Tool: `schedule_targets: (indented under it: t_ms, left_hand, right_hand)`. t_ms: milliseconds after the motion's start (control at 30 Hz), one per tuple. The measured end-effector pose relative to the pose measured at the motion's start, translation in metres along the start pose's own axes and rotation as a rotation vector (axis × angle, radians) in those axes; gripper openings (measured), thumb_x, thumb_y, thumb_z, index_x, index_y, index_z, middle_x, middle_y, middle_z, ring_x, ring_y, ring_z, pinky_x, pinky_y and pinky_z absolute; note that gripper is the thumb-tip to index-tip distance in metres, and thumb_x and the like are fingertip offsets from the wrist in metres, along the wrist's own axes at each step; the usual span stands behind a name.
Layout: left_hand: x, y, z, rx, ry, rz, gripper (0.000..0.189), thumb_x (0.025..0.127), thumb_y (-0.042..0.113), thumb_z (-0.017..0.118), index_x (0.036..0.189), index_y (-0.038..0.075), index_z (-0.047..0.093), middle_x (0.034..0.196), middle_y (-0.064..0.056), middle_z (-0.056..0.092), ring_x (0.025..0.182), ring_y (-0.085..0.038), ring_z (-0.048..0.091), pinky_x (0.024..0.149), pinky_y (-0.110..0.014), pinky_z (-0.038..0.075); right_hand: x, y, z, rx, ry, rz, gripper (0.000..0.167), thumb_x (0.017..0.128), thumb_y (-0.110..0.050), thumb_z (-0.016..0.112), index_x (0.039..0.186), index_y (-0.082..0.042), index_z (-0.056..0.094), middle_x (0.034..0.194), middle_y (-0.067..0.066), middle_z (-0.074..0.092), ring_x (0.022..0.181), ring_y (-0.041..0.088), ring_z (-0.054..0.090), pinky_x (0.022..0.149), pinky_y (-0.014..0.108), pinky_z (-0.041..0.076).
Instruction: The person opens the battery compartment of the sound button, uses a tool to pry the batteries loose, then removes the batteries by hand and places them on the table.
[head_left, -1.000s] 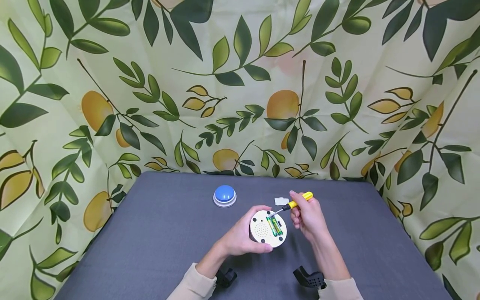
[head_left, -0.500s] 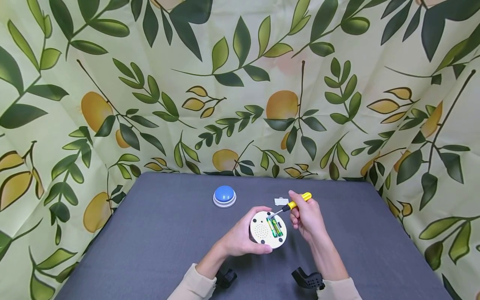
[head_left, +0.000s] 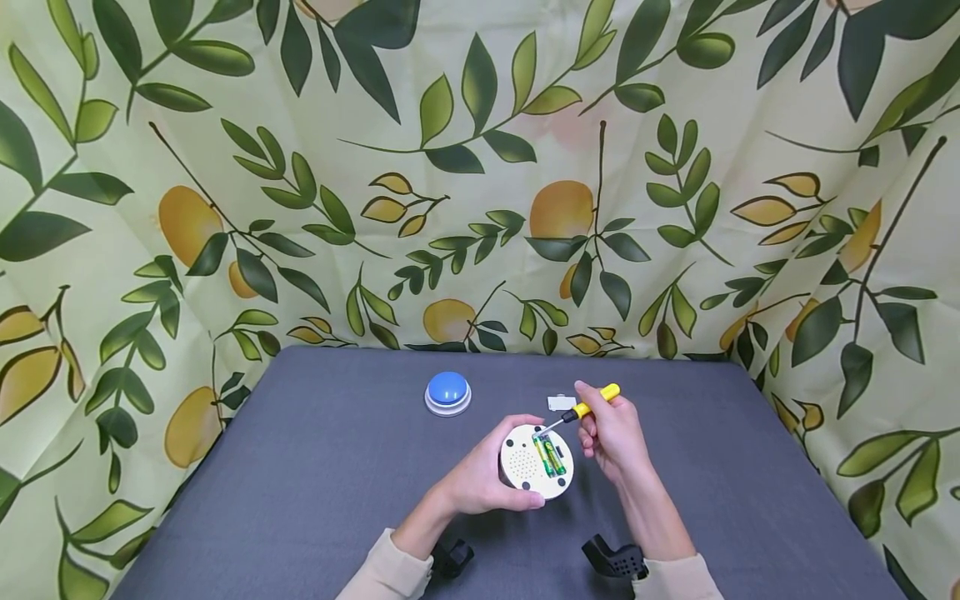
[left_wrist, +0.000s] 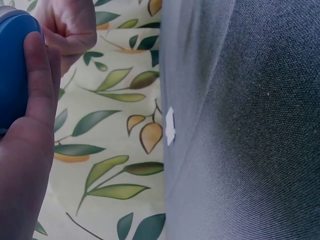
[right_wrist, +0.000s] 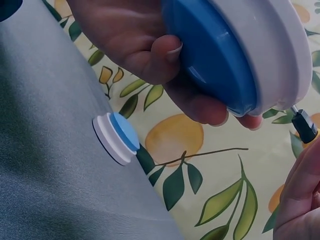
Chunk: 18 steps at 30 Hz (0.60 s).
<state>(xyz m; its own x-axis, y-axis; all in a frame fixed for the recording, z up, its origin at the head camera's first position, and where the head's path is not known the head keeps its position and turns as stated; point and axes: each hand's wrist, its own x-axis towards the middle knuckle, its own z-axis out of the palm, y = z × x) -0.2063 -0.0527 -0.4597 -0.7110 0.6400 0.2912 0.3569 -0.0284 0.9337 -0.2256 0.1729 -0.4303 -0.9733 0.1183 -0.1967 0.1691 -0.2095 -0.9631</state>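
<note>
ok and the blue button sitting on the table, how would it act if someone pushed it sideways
The blue button would probably slide rather than tip, being low on a broad white base. It might be heavier than it looks: the similar button in the left hand has batteries in its underside. Its smooth dome may feel slippery.

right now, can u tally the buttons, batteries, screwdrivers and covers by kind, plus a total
Buttons: 2
Batteries: 2
Screwdriver: 1
Cover: 1
Total: 6
</note>
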Motion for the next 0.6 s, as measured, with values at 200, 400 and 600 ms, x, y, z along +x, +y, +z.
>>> schedule_targets:
  t_ms: [200,400,600]
  left_hand:
    - [-0.0007,0.0008,-0.0009,-0.003,0.005,0.003,0.087,0.074,0.008,0.086,0.147,0.015,0.040,0.122,-0.003,0.059,0.106,-0.014,0.060,0.093,-0.027,0.048]
    - [-0.0013,0.0013,-0.0020,-0.035,0.018,0.010,0.088,0.075,0.006,0.086,0.148,0.011,0.039,0.124,-0.006,0.058,0.106,-0.015,0.060,0.092,-0.028,0.050]
    - [-0.0010,0.0023,-0.0027,-0.038,0.031,0.001,0.088,0.075,0.006,0.087,0.148,0.016,0.039,0.124,-0.005,0.058,0.105,-0.015,0.061,0.092,-0.028,0.051]
  right_hand:
    - [0.0001,0.0012,0.0013,0.030,0.001,-0.014,0.048,0.093,-0.046,0.073,0.080,-0.005,0.051,0.049,0.000,0.044,0.036,0.012,0.046,0.036,0.022,0.041]
    - [-0.0002,-0.0003,0.0017,0.101,-0.004,-0.045,0.049,0.093,-0.047,0.072,0.073,-0.008,0.051,0.049,0.000,0.045,0.037,0.013,0.048,0.038,0.022,0.043]
    - [-0.0031,-0.0042,-0.0008,0.192,-0.055,-0.103,0.045,0.099,-0.041,0.066,0.069,-0.010,0.053,0.048,0.000,0.047,0.038,0.012,0.050,0.039,0.021,0.045]
